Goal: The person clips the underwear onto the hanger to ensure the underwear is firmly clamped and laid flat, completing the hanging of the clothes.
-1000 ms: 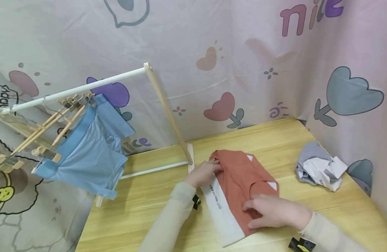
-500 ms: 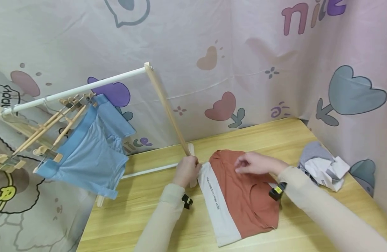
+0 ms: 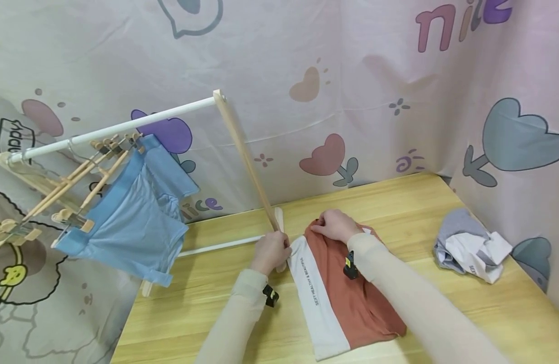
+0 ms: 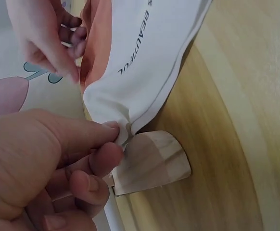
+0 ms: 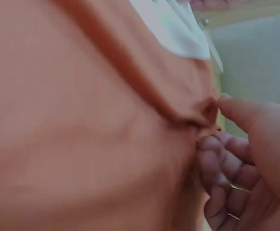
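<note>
Orange-red underpants [image 3: 338,288] lie on the table, their white waistband [image 3: 322,303] turned to the left and printed with small dark lettering. My left hand [image 3: 269,252] pinches the far corner of that waistband between thumb and forefinger, beside the rack's wooden foot [image 4: 152,163]. At the far edge of the orange cloth, my right hand [image 3: 337,226] pinches a gathered bit of fabric; the right wrist view shows thumb and fingers [image 5: 212,159] on either side of it. My right forearm hides part of the garment in the head view.
A rack with a white rail [image 3: 170,109] stands at the left. Light-blue shorts [image 3: 129,212] hang there from clips on wooden hangers [image 3: 75,177]. A crumpled grey and white garment [image 3: 472,247] lies near the table's [image 3: 398,197] right edge. Behind hangs a printed curtain [image 3: 375,60].
My left hand moved from the orange cloth to the waistband's far corner, then stayed. My right hand went from the near part of the underpants to the far edge and took hold there.
</note>
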The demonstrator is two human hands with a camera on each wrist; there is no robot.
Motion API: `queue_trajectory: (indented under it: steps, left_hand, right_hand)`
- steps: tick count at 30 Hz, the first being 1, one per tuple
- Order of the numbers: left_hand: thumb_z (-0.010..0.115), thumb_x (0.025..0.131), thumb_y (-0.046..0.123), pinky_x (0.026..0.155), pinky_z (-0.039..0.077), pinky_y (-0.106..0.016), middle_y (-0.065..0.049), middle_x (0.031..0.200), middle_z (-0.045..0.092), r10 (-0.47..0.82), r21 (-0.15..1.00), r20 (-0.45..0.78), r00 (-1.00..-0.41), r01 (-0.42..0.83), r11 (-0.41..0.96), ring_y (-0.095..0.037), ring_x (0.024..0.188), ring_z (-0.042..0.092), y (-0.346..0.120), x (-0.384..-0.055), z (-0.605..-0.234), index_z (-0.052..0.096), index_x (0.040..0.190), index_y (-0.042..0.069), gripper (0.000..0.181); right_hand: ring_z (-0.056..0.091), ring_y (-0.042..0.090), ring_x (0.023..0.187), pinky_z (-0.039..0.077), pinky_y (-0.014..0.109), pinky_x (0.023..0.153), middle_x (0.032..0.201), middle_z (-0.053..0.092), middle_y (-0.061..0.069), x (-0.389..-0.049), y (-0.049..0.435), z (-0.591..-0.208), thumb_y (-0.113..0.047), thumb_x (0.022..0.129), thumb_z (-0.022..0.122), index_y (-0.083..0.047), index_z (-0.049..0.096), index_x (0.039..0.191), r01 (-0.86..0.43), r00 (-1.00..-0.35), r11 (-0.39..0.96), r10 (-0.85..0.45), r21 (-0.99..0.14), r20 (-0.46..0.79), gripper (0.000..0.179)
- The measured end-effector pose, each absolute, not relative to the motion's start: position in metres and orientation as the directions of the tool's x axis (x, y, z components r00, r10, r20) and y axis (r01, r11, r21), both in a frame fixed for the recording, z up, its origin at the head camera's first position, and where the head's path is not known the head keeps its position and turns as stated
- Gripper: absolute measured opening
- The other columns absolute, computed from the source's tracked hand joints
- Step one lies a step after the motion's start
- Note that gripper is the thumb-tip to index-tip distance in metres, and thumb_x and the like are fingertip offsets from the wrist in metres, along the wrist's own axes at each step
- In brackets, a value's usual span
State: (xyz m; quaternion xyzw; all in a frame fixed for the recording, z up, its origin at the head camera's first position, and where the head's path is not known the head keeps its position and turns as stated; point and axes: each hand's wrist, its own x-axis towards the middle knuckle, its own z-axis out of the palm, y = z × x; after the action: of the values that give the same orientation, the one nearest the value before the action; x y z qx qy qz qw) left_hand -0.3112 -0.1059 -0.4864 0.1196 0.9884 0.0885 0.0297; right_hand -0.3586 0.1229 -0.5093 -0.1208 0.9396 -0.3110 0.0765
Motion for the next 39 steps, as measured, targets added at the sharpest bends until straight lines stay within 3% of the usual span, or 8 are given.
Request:
queue_trajectory:
  steps: [7, 12, 17, 22, 24, 30, 35, 39]
  left_hand:
    - [0.076, 0.094, 0.016, 0.053, 0.042, -0.032, 0.002, 0.071, 0.064, 0.245, 0.217, -0.015, -0.969, 0.236, 0.947, -0.016, 0.062, 0.056, -0.111, -0.309, -0.485, 0.064, 0.075, 0.019, 0.024]
    - [0.076, 0.092, 0.012, 0.053, 0.041, -0.033, 0.001, 0.071, 0.061, 0.216, 0.224, 0.019, -0.976, 0.214, 0.951, -0.017, 0.063, 0.055, -0.115, -0.309, -0.483, 0.062, 0.076, 0.017, 0.021]
    - [0.076, 0.088, 0.009, 0.053, 0.04, -0.033, 0.002, 0.068, 0.059, 0.191, 0.215, 0.015, -0.981, 0.19, 0.958, -0.017, 0.061, 0.054, -0.118, -0.308, -0.483, 0.06, 0.073, 0.017, 0.023]
    - [0.074, 0.086, 0.009, 0.054, 0.042, -0.034, 0.002, 0.067, 0.059, 0.188, 0.202, 0.015, -0.982, 0.187, 0.961, -0.018, 0.061, 0.055, -0.118, -0.306, -0.484, 0.06, 0.073, 0.018, 0.021]
    - [0.073, 0.087, 0.008, 0.054, 0.042, -0.034, 0.002, 0.068, 0.059, 0.18, 0.199, 0.006, -0.984, 0.178, 0.964, -0.018, 0.062, 0.055, -0.117, -0.306, -0.484, 0.06, 0.074, 0.018, 0.021]
    - [0.074, 0.09, 0.01, 0.054, 0.043, -0.035, 0.001, 0.071, 0.062, 0.167, 0.183, 0.0, -0.986, 0.164, 0.969, -0.019, 0.064, 0.058, -0.113, -0.306, -0.485, 0.063, 0.078, 0.018, 0.018]
    - [0.072, 0.095, 0.014, 0.058, 0.052, -0.04, -0.004, 0.083, 0.074, 0.188, 0.156, 0.058, -0.98, 0.195, 0.968, -0.024, 0.071, 0.069, -0.094, -0.305, -0.478, 0.07, 0.09, 0.015, 0.006]
    - [0.07, 0.094, 0.01, 0.055, 0.055, -0.043, -0.013, 0.084, 0.077, 0.211, 0.131, 0.158, -0.965, 0.232, 0.964, -0.031, 0.069, 0.073, -0.077, -0.312, -0.477, 0.071, 0.098, 0.009, 0.004]
  right_hand:
    - [0.063, 0.018, 0.08, 0.051, 0.034, 0.077, 0.086, 0.07, 0.002, -0.36, 0.113, -0.512, -0.028, 0.103, 0.072, -0.013, 0.071, 0.089, -0.119, -0.976, 0.709, -0.212, -0.695, -0.049, 0.02]
    - [0.063, 0.019, 0.078, 0.049, 0.032, 0.076, 0.076, 0.066, 0.001, -0.364, 0.125, -0.51, -0.021, 0.102, 0.068, -0.007, 0.074, 0.091, -0.008, -0.991, 0.613, -0.112, -0.79, -0.076, 0.019]
    - [0.064, 0.02, 0.078, 0.049, 0.034, 0.078, 0.072, 0.068, 0.001, -0.367, 0.127, -0.511, -0.02, 0.102, 0.068, -0.007, 0.075, 0.098, -0.024, -0.992, 0.637, -0.113, -0.77, -0.063, 0.015]
    - [0.073, 0.029, 0.105, 0.059, 0.045, 0.091, 0.114, 0.08, 0.011, -0.368, 0.119, -0.512, -0.018, 0.104, 0.069, -0.012, 0.073, 0.128, -0.173, -0.969, 0.742, -0.246, -0.648, -0.023, 0.026]
    - [0.074, 0.032, 0.11, 0.061, 0.049, 0.091, 0.123, 0.078, 0.012, -0.367, 0.118, -0.513, -0.018, 0.103, 0.069, -0.013, 0.075, 0.128, -0.209, -0.965, 0.782, -0.263, -0.587, -0.007, 0.025]
    - [0.072, 0.028, 0.091, 0.06, 0.047, 0.077, 0.105, 0.078, 0.007, -0.367, 0.133, -0.513, -0.026, 0.101, 0.074, -0.017, 0.076, 0.098, -0.189, -0.975, 0.817, -0.221, -0.545, 0.007, 0.009]
    - [0.069, 0.024, 0.086, 0.056, 0.042, 0.077, 0.093, 0.077, 0.005, -0.37, 0.164, -0.504, -0.027, 0.099, 0.076, -0.016, 0.075, 0.095, -0.158, -0.978, 0.786, -0.208, -0.597, -0.015, 0.013]
    - [0.065, 0.018, 0.071, 0.049, 0.035, 0.068, 0.076, 0.071, 0.001, -0.371, 0.184, -0.499, -0.027, 0.1, 0.074, -0.013, 0.074, 0.095, -0.117, -0.981, 0.762, -0.189, -0.637, -0.046, 0.015]
